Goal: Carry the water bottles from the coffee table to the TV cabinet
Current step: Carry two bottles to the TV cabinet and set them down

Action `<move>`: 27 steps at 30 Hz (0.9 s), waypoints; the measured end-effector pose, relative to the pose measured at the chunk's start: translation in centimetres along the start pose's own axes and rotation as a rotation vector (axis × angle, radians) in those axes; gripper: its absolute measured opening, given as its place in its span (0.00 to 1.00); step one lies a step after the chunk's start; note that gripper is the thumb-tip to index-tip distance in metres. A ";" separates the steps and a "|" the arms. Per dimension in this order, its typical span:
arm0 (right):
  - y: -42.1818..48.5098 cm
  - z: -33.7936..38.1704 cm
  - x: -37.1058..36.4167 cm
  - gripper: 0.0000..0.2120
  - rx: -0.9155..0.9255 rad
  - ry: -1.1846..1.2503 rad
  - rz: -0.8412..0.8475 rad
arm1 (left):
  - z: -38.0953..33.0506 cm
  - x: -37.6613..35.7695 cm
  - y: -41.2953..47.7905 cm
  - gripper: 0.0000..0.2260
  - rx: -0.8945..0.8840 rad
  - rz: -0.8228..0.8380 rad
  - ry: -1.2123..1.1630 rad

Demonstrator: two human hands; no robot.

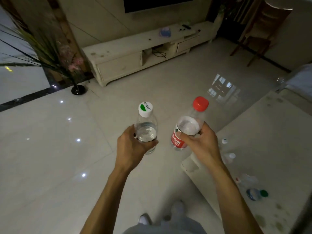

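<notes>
My left hand (130, 146) grips a clear water bottle with a white and green cap (146, 122), held upright over the floor. My right hand (197, 144) grips a second bottle with a red cap and red label (190, 122), tilted slightly right. Both are in front of me, between the coffee table (270, 132) on my right and the cream TV cabinet (135, 53) against the far wall. Several more bottles (255, 194) lie and stand on the coffee table near its left edge.
A dark TV (157, 4) hangs above the cabinet, whose top holds a blue tissue pack (165, 32) and small dark items. A tall plant in a black vase (78, 89) stands at the cabinet's left end. A wooden shelf (260, 29) is at the far right. Glossy tile floor lies between.
</notes>
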State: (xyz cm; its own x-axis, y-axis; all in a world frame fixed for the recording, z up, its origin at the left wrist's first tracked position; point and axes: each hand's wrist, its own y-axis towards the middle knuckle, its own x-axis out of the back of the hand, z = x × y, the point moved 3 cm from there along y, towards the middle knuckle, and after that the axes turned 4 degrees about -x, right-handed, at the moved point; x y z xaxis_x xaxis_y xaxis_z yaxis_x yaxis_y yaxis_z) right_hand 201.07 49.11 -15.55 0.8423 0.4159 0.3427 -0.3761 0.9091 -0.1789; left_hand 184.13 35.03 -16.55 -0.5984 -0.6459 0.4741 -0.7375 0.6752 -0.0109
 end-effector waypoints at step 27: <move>22.4 3.4 -0.8 0.25 0.081 -0.089 0.194 | -4.6 -4.5 17.3 0.20 0.155 -0.202 -0.069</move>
State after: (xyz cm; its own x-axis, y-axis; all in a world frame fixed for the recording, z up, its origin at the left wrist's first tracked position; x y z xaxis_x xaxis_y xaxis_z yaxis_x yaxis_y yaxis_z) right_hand 190.64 69.17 -16.67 0.7148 0.5804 0.3901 -0.5607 0.8091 -0.1762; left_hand 175.53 51.32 -14.81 -0.4501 -0.7886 0.4189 -0.8802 0.4710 -0.0590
